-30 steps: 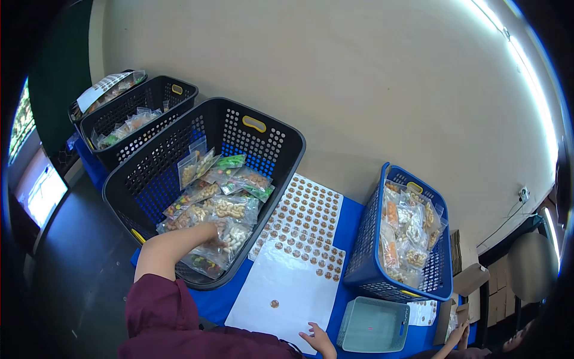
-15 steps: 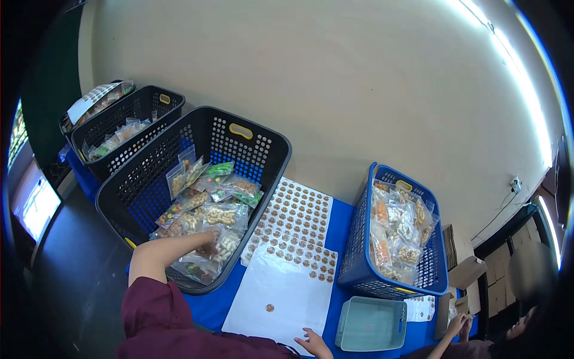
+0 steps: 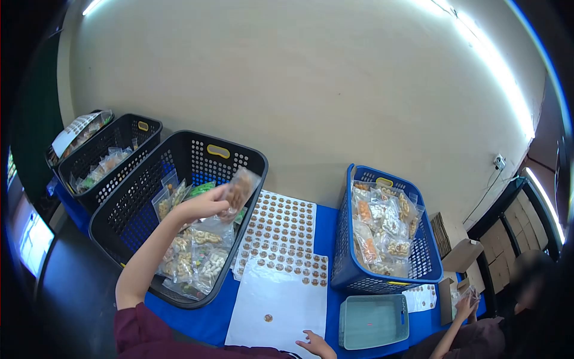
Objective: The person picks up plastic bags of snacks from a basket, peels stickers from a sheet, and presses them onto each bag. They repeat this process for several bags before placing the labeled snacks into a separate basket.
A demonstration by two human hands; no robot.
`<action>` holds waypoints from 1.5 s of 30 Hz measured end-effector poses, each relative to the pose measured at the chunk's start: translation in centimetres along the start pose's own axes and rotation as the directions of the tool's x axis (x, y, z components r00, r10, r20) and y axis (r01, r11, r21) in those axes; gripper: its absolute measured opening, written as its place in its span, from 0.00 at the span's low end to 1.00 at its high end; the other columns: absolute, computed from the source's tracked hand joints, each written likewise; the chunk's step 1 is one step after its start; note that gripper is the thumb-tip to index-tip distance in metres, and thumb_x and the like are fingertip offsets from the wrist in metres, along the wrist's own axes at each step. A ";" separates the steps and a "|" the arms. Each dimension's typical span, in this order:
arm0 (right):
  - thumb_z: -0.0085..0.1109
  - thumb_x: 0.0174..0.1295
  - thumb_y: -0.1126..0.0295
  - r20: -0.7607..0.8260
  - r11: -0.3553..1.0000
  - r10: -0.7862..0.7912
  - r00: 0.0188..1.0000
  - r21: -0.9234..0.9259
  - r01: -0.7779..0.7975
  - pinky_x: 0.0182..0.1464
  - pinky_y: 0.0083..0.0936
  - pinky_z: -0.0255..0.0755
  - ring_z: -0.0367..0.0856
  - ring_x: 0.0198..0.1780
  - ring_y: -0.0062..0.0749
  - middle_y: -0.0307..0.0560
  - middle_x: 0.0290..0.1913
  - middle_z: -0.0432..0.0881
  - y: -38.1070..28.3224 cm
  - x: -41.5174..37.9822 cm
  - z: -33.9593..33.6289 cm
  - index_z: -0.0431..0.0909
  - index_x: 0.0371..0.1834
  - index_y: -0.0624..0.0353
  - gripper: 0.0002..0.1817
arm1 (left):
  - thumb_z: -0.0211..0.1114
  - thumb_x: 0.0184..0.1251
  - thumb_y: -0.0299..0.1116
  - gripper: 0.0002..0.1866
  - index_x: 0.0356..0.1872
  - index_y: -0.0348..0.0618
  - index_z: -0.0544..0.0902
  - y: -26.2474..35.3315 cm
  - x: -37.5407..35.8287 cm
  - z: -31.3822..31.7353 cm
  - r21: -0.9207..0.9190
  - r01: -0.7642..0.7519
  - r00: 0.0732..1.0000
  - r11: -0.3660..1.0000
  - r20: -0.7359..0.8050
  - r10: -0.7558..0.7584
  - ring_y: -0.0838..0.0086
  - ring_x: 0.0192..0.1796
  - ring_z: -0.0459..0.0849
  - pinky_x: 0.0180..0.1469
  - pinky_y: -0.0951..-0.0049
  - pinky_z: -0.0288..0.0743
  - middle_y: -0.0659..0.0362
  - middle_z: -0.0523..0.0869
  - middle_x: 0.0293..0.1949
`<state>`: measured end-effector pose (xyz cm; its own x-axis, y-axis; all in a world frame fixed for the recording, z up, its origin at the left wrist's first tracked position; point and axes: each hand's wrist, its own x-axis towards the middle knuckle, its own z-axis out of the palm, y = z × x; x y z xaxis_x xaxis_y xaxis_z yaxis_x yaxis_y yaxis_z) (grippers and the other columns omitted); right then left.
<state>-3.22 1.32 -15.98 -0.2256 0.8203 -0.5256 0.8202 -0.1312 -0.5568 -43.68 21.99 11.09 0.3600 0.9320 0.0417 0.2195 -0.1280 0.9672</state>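
Clear and filled with brown pieces, the bag [image 3: 241, 186] grasped in our left hand [image 3: 210, 203] slants lengthwise, near left to far right; our right hand [image 3: 317, 344] is released.

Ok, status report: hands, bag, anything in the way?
Left hand gripping clear bag over black basket. Right hand open, looks empty, at white sheet's lower edge. Basket's rim could hinder moving toward sheet.

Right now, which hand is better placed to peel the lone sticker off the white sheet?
Right, I'd say: the right hand is at the white sheet, near the lone sticker, fingers spread and nothing seen in them. The left hand holds a bag up over the large black basket.
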 end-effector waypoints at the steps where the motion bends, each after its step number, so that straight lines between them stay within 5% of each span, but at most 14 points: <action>1: 0.54 0.47 0.47 -0.006 1.000 -0.016 1.000 0.003 0.016 0.47 0.35 0.66 0.71 0.47 0.52 0.65 0.44 0.72 0.1 0.2 0.1 0.61 0.53 0.65 0.37 | 0.50 0.51 0.25 0.23 0.52 0.40 0.63 2.0 -1.1 0.9 -0.087 -0.030 0.998 0.996 -0.060 0.025 0.79 0.39 0.73 0.41 0.78 0.70 0.60 0.74 0.40; 7: 0.53 0.54 0.56 -0.025 0.923 -0.217 0.976 0.319 0.213 0.44 0.25 0.68 0.76 0.41 0.34 0.53 0.43 0.75 -5.1 -0.5 -4.2 0.63 0.52 0.65 0.27 | 0.52 0.59 0.28 0.26 0.59 0.41 0.56 6.4 -8.3 8.9 -0.352 -0.145 0.987 0.925 -0.114 0.111 0.78 0.42 0.74 0.41 0.77 0.71 0.58 0.74 0.44; 9: 0.51 0.56 0.57 -0.115 0.762 -0.362 0.925 0.535 0.364 0.46 0.25 0.68 0.75 0.41 0.33 0.51 0.43 0.75 -6.3 -0.1 -5.3 0.64 0.51 0.65 0.26 | 0.52 0.60 0.29 0.25 0.58 0.41 0.58 5.1 -9.8 11.9 -0.401 0.040 0.995 0.915 0.098 -0.001 0.79 0.40 0.75 0.40 0.78 0.71 0.58 0.76 0.40; 13: 0.47 0.59 0.58 -0.230 0.262 -0.503 0.833 0.878 0.400 0.51 0.21 0.63 0.72 0.45 0.26 0.46 0.44 0.73 -9.4 -1.1 -8.8 0.65 0.50 0.65 0.23 | 0.52 0.61 0.36 0.23 0.57 0.44 0.60 -1.6 -9.5 17.8 -0.023 0.112 0.884 0.993 0.460 -0.089 0.80 0.41 0.75 0.40 0.79 0.71 0.59 0.77 0.41; 15: 0.50 0.58 0.60 -0.252 0.401 -0.512 0.822 0.776 0.487 0.46 0.19 0.65 0.72 0.42 0.22 0.43 0.39 0.75 -11.0 -2.7 -10.8 0.68 0.46 0.66 0.21 | 0.50 0.62 0.37 0.22 0.57 0.45 0.62 -4.4 -9.9 20.0 0.050 -0.057 0.867 0.997 0.498 0.025 0.81 0.40 0.75 0.41 0.79 0.70 0.59 0.78 0.39; 18: 0.54 0.56 0.61 -0.071 0.833 -0.392 0.917 0.395 0.387 0.38 0.17 0.66 0.72 0.36 0.19 0.40 0.32 0.77 -13.0 -5.3 -13.2 0.72 0.41 0.67 0.19 | 0.53 0.60 0.38 0.20 0.53 0.43 0.68 -4.0 -10.6 20.7 -0.104 0.187 0.860 0.977 0.498 -0.111 0.77 0.42 0.75 0.46 0.77 0.68 0.57 0.78 0.42; 21: 0.56 0.54 0.64 -0.174 0.787 -0.401 0.899 0.436 0.436 0.31 0.15 0.66 0.73 0.29 0.18 0.39 0.26 0.77 -11.1 -4.7 -12.2 0.75 0.37 0.67 0.16 | 0.56 0.59 0.37 0.19 0.50 0.42 0.71 -4.2 -11.1 20.7 -0.124 0.123 0.931 0.985 0.359 -0.071 0.76 0.45 0.75 0.48 0.77 0.67 0.56 0.78 0.43; 24: 0.53 0.56 0.68 -0.441 0.541 -0.304 0.844 0.650 0.534 0.30 0.15 0.67 0.74 0.28 0.19 0.41 0.27 0.78 -11.4 -5.1 -12.7 0.75 0.37 0.67 0.13 | 0.60 0.55 0.32 0.22 0.52 0.40 0.67 -5.1 -11.3 19.2 -0.038 0.051 0.968 0.998 0.249 -0.039 0.72 0.51 0.72 0.52 0.74 0.66 0.54 0.74 0.48; 27: 0.50 0.57 0.72 -0.577 0.178 -0.053 0.815 0.798 0.576 0.31 0.18 0.70 0.76 0.29 0.21 0.44 0.29 0.78 -11.3 -4.9 -12.5 0.74 0.38 0.67 0.10 | 0.62 0.52 0.27 0.29 0.56 0.41 0.59 -7.8 -11.0 20.0 -0.527 -0.024 0.998 0.850 -0.056 -0.007 0.68 0.56 0.67 0.54 0.69 0.65 0.53 0.67 0.55; 28: 0.51 0.56 0.73 -0.567 0.069 -0.033 0.823 0.820 0.568 0.33 0.20 0.71 0.77 0.33 0.23 0.44 0.31 0.78 -12.2 -5.4 -12.6 0.73 0.40 0.67 0.11 | 0.62 0.49 0.23 0.35 0.58 0.43 0.53 -8.6 -11.0 20.3 -0.438 0.012 1.000 0.899 0.019 -0.004 0.65 0.59 0.63 0.55 0.65 0.64 0.53 0.60 0.59; 31: 0.54 0.54 0.71 -0.474 0.104 -0.058 0.879 0.873 0.477 0.34 0.19 0.70 0.76 0.36 0.22 0.42 0.33 0.78 -12.8 -4.4 -9.8 0.73 0.41 0.65 0.13 | 0.59 0.52 0.22 0.33 0.58 0.41 0.53 -8.0 -10.9 23.1 -0.538 -0.020 0.986 0.843 0.128 0.106 0.65 0.60 0.61 0.57 0.65 0.61 0.51 0.59 0.59; 36: 0.56 0.53 0.69 -0.142 0.531 -0.333 0.932 0.788 0.310 0.43 0.21 0.67 0.75 0.38 0.25 0.42 0.35 0.77 -12.9 -3.5 -5.1 0.72 0.43 0.65 0.16 | 0.53 0.61 0.30 0.14 0.45 0.31 0.70 -6.8 -9.4 25.1 -0.730 -0.112 0.945 0.675 -0.287 -0.153 0.78 0.39 0.78 0.41 0.81 0.71 0.57 0.79 0.39; 39: 0.55 0.54 0.67 -0.217 0.359 -0.320 0.922 0.873 0.331 0.42 0.20 0.66 0.74 0.37 0.24 0.42 0.35 0.77 -13.2 -4.4 -6.1 0.73 0.41 0.65 0.15 | 0.54 0.60 0.30 0.14 0.45 0.32 0.70 -6.6 -9.5 23.7 -0.462 -0.105 0.962 0.881 -0.272 -0.027 0.82 0.38 0.76 0.37 0.83 0.70 0.58 0.79 0.38; 45: 0.53 0.56 0.67 -0.355 0.491 -0.297 0.886 0.739 0.461 0.36 0.13 0.63 0.70 0.32 0.15 0.37 0.30 0.76 -14.9 -4.7 -8.4 0.75 0.36 0.66 0.12 | 0.54 0.59 0.26 0.16 0.48 0.33 0.68 -2.7 -10.2 23.9 -0.483 -0.108 0.984 0.869 -0.177 0.024 0.82 0.37 0.76 0.39 0.82 0.70 0.59 0.78 0.35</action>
<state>-10.01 4.12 0.17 -0.2573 0.9636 -0.0722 -0.0899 -0.0983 -0.9911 -26.27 4.71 2.10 0.1989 0.9740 0.1081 -0.2863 -0.0478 0.9569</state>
